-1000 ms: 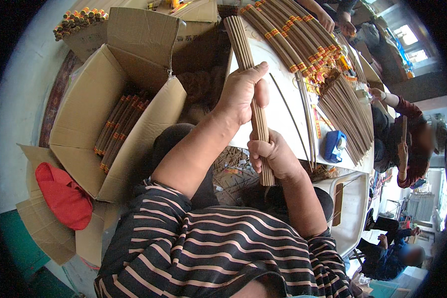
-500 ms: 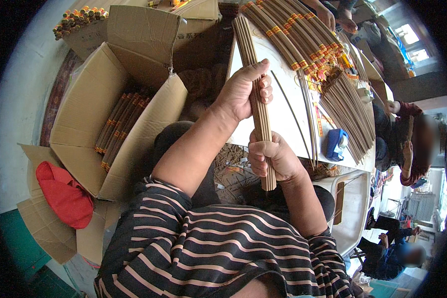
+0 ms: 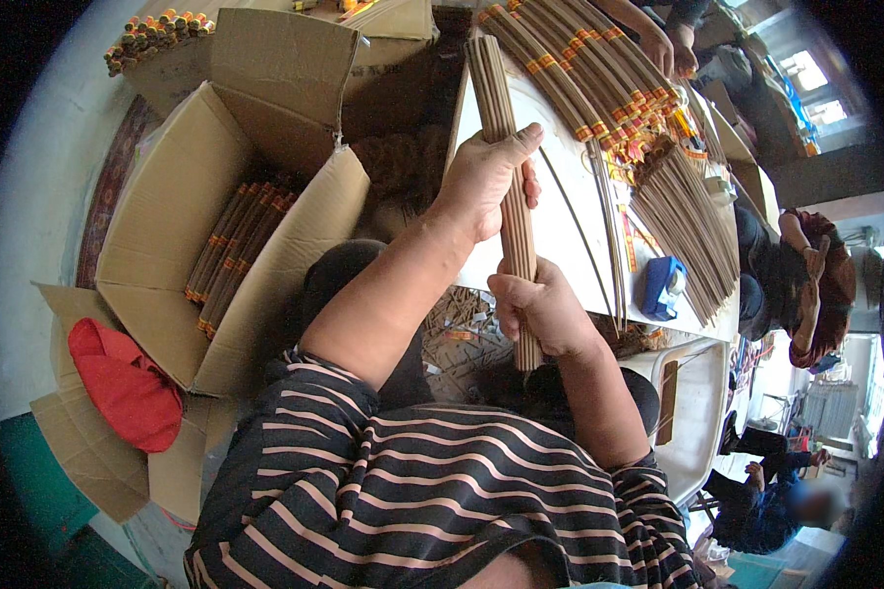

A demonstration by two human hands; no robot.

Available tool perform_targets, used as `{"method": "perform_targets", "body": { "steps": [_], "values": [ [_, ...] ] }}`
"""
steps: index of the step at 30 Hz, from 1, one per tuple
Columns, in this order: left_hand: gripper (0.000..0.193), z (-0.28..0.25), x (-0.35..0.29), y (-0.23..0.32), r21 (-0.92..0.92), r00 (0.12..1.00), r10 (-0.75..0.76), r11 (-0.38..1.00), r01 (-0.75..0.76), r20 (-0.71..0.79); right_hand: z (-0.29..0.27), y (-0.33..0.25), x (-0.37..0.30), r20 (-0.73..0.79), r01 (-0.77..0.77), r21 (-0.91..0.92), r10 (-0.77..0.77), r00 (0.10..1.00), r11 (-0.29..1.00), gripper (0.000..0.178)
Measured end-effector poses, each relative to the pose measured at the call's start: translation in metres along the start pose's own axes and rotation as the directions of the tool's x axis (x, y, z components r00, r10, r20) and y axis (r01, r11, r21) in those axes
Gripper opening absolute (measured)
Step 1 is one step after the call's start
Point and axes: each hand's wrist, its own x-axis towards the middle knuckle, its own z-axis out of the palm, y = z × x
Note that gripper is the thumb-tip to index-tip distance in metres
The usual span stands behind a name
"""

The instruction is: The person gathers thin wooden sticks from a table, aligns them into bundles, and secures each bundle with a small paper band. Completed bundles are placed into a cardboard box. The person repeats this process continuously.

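We are gripping a bundle of thin brown sticks [image 3: 506, 157] with both hands at the near edge of the worktop [image 3: 570, 236].

Our left hand [image 3: 486, 182] is wrapping its middle; our right hand [image 3: 540, 314] is clenching its near end. Banded bundles [image 3: 580, 69] are crowding the far right, while an open cardboard box [image 3: 167, 216] is closing off the left.

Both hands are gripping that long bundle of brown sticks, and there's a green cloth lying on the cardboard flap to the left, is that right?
Not quite: the cloth on the cardboard flap is red, as the head view shows. The left hand and right hand do grip the stick bundle.
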Motion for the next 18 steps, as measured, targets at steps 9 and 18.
{"method": "perform_targets", "body": {
  "steps": [9, 18],
  "values": [
    [0.024, -0.013, 0.009, -0.004, -0.398, 0.904, -0.031, 0.891, 0.219, 0.427, -0.002, -0.001, -0.007, 0.318, -0.159, 0.480, -0.002, 0.948, 0.863, 0.011],
    [0.022, -0.007, 0.005, -0.001, -0.307, 0.955, -0.091, 0.935, 0.180, 0.282, -0.004, 0.000, -0.006, 0.311, -0.161, 0.460, 0.012, 0.950, 0.873, 0.011]
  ]
}}
